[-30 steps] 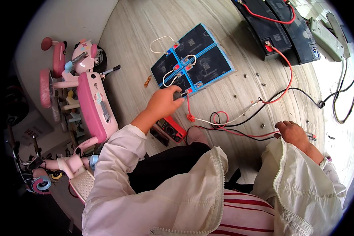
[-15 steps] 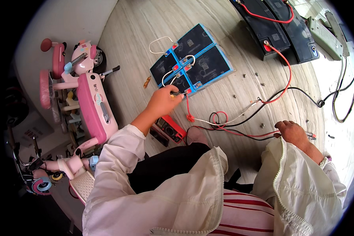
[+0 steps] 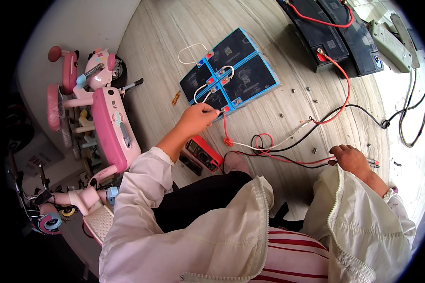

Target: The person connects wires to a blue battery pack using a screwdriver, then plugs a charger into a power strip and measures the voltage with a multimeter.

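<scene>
Pale wood-grain floor (image 3: 288, 118), seen from above; person seated on it. Centre: block of four black batteries w/ blue frames (image 3: 231, 70), linked by short white jumper wires (image 3: 191, 49). Left hand (image 3: 198, 118) pinches a probe tip against a terminal at the block's near edge, just beside a red lead (image 3: 225, 129) running down from that edge. Red multimeter (image 3: 204, 153) lies near the left forearm, close to the knee. Right hand (image 3: 349, 158), well apart from the block, rests on the floor, fingers closed over red and black leads (image 3: 293, 158). Far right: two larger black batteries (image 3: 335, 33) w/ red cable. Left: pink toy scooter (image 3: 106, 127) on its side.
</scene>
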`<state>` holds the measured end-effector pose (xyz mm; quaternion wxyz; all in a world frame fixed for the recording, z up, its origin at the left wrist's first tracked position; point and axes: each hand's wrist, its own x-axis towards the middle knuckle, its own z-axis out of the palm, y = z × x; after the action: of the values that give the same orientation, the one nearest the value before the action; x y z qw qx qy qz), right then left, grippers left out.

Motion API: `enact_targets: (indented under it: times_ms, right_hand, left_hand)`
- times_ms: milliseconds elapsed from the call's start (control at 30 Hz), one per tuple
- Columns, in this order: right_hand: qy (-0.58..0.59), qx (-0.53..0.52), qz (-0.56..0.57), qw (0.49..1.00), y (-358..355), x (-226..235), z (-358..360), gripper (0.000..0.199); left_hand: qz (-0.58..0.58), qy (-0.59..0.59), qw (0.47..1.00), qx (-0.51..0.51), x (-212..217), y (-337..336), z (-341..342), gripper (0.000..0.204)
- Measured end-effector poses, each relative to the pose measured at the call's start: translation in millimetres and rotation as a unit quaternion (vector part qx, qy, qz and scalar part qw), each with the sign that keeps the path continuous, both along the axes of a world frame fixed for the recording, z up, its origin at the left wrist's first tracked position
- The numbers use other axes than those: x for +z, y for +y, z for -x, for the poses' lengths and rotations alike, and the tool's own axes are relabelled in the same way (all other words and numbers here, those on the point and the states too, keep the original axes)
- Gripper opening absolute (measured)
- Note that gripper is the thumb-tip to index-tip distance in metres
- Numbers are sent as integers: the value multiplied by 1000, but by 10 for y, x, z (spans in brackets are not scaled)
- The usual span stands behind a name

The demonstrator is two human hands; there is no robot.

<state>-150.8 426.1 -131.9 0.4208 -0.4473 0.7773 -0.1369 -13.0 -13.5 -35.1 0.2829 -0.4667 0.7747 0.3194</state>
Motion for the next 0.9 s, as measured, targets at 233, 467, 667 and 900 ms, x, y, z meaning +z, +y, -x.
enact_targets:
  times_ms: [233, 467, 667, 900]
  right_hand:
    - [6, 7, -13, 1000, 13, 8, -19, 30]
    - [10, 1, -2, 1000, -5, -24, -8, 29]
    - [13, 3, -10, 1000, 27, 9, -22, 29]
    - [14, 5, 9, 1000, 22, -81, -21, 30]
  left_hand:
    - [195, 24, 886, -421, 22, 55, -56, 24]
    - [39, -3, 997, -65, -38, 27, -22, 28]
    - [149, 29, 924, -351, -19, -26, -76, 23]
    - [93, 37, 966, -236, -37, -50, -94, 23]
